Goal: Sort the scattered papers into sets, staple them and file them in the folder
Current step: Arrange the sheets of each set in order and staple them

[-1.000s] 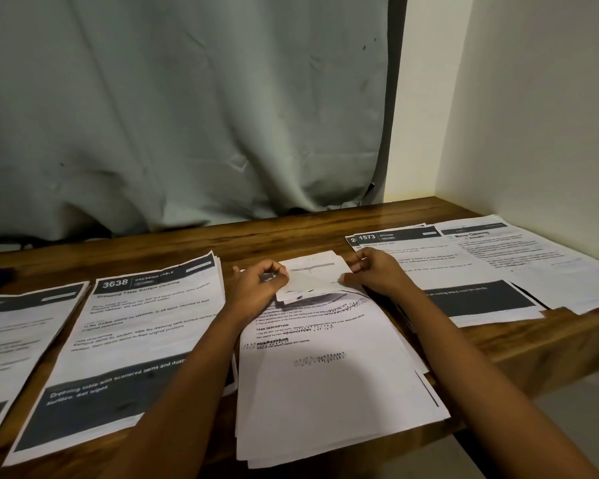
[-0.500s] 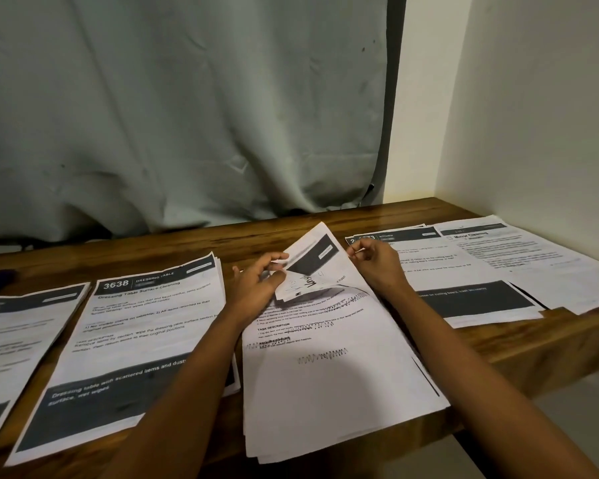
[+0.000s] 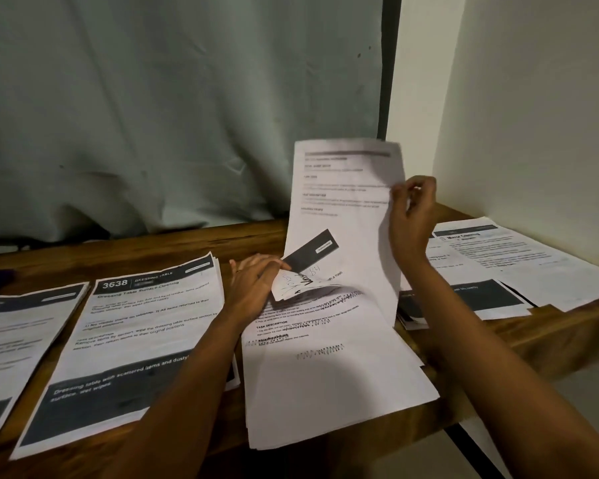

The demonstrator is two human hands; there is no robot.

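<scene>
Head view: at the table (image 3: 153, 243)'s centre, the right hand (image 3: 412, 216) pinches a sheet (image 3: 346, 209) by its edge, held upright toward 12 o'clock above the stack (image 3: 325, 382). The left hand (image 3: 255, 288) lies on the stack's curled corners (pinching or merely pressing, unclear). The stack overhangs the 6 o'clock edge and a tug could spill it.

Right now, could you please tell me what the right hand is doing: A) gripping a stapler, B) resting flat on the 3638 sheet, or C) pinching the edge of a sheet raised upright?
C: the right hand pinches the right edge of the raised sheet, which stands upright above the centre pile.
</scene>
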